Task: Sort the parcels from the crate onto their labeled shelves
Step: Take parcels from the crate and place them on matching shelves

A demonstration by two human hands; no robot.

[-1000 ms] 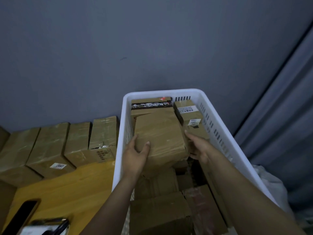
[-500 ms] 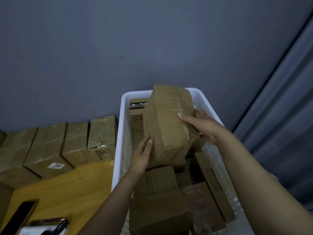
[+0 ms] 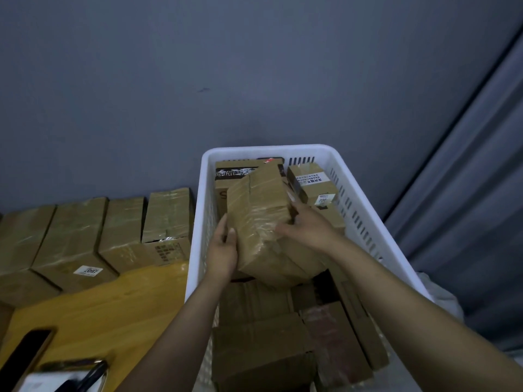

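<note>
Grey wall behind a white crate. Both hands grip one taped parcel above it: left hand fingers curled on its left side, right hand fingers spread over its top.

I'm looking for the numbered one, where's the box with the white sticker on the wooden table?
In the head view, the box sits at left, second in the row against the wall, left of the white crate.
</note>
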